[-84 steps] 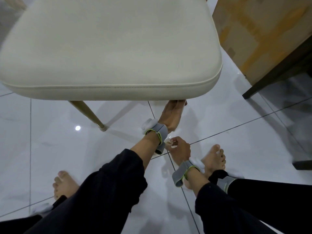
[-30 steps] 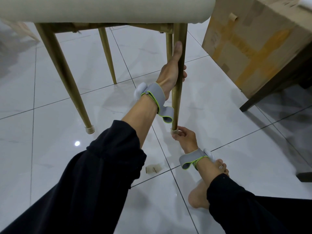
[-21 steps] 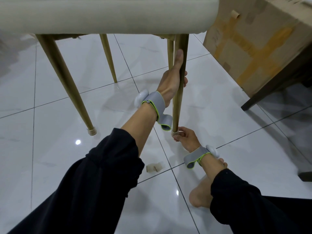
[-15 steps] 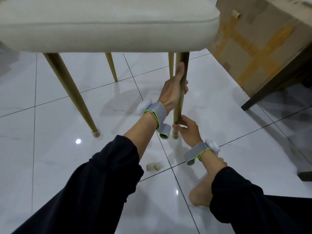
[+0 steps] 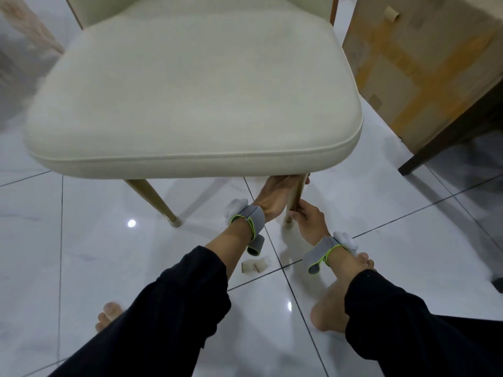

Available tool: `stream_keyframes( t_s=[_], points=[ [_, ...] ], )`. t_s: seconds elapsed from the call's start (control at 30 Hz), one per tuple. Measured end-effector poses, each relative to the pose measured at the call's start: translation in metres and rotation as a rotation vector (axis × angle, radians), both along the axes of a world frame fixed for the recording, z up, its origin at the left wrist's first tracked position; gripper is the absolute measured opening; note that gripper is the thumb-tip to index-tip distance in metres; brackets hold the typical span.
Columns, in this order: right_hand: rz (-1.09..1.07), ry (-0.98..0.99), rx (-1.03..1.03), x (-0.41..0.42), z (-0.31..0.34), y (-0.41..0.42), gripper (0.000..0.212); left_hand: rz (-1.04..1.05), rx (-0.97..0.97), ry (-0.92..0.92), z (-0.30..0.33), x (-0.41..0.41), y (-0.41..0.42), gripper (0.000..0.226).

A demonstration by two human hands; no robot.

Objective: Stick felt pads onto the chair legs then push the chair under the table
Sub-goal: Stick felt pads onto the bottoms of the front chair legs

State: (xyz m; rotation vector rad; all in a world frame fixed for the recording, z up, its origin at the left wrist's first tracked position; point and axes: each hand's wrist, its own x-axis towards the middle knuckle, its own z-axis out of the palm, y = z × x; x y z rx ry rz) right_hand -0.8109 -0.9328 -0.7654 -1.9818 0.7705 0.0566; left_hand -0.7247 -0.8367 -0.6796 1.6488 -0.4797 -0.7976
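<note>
A: Item, chair point(image 5: 190, 91): upright on floor point(image 5: 81, 254), not yet under the desk.
B: Hands?
A: Left hand point(image 5: 275, 197) fingers wrapped round front leg point(image 5: 295, 197); right hand point(image 5: 309, 221) fingers closed on it lower down.
B: Pads?
A: Other front leg point(image 5: 152, 200) looks capped. Rear legs hidden. Backing scrap point(image 5: 254, 265) on floor.

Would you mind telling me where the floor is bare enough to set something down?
Bare tiles lie left of the front-left chair leg and between the right hand and cardboard box. It is crowded around the left hand, paper scrap and feet.
</note>
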Motion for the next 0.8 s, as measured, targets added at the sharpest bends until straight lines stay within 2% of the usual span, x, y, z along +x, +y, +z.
stream_keyframes(
  t_s=[0.1,0.17,0.23,0.3,0.5,0.67,0.77,0.8],
  points=[
    [0.010,0.044,-0.035,0.002,-0.001,-0.002,0.021,-0.038,0.035,-0.021,-0.006,0.000,0.001,0.046],
    [0.012,0.073,-0.036,0.004,0.005,-0.001,0.018,-0.061,0.058,0.002,-0.002,0.002,0.004,0.049],
    [-0.002,0.090,-0.018,0.007,0.012,0.000,0.015,-0.053,0.087,0.039,0.001,0.003,0.010,0.040],
    [-0.025,0.078,-0.004,0.006,0.026,0.004,0.016,0.005,0.135,0.065,0.009,0.004,0.022,0.025],
    [-0.070,0.046,-0.050,0.002,0.074,0.014,0.028,0.267,0.184,0.307,0.042,-0.007,0.069,0.027],
    [-0.249,-0.057,0.090,-0.004,0.136,0.019,0.029,0.484,-0.051,0.548,0.090,-0.027,0.123,0.029],
    [-0.433,-0.233,0.172,-0.008,0.177,0.028,0.032,0.701,-0.221,0.531,0.119,-0.029,0.151,0.035],
    [-0.507,-0.282,0.232,-0.009,0.181,0.027,0.033,0.748,-0.266,0.527,0.124,-0.029,0.153,0.031]
  ],
)
